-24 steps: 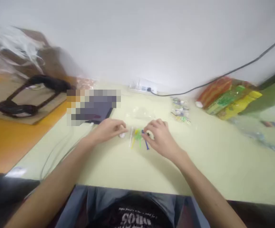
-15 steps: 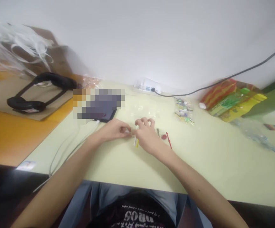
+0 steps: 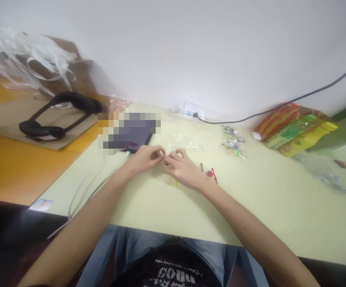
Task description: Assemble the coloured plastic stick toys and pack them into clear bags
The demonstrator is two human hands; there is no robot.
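Observation:
My left hand is closed, thumb and fingers pinched together over the pale table. Its fingertips meet those of my right hand, whose fingers are curled and closed as well. Whatever is between them is too small and hidden to name. A thin yellow piece pokes out below my right hand. To the right of that hand lie a short dark stick, a small round red piece and a red arrow-tipped rod, partly hidden by my wrist.
A tablet with a white cable lies at left. Behind my hands is a clear plastic bag; a bag of small coloured parts lies right of it. Snack packets, a power strip and a black neck device stand around.
My hands have come together, fingertips touching. My right hand has moved slightly left and its fingers have curled in. The whole view has shifted a little.

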